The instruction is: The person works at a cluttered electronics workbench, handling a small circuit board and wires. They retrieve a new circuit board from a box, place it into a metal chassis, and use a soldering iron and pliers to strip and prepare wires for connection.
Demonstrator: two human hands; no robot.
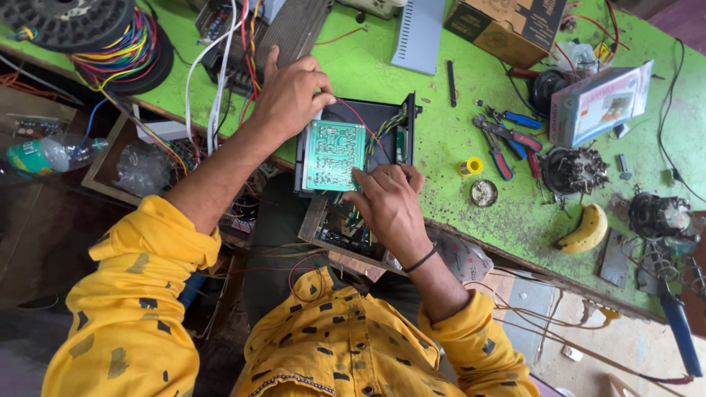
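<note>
A green circuit board (334,154) lies solder side up over an open black case (382,121) at the near edge of the green workbench (456,147). My left hand (290,92) grips the board's upper left corner with thumb and fingers. My right hand (390,206) pinches the board's lower right edge, a black band on its wrist. Red, yellow and blue wires (382,132) run from the board into the case. Both sleeves are yellow with dark marks.
Pliers and cutters (507,140) lie right of the case, with a solder tin (483,192), a yellow tape roll (471,166), a banana (586,229) and motor parts (573,170). A wire spool (95,33) sits far left. A cardboard box (507,26) stands behind.
</note>
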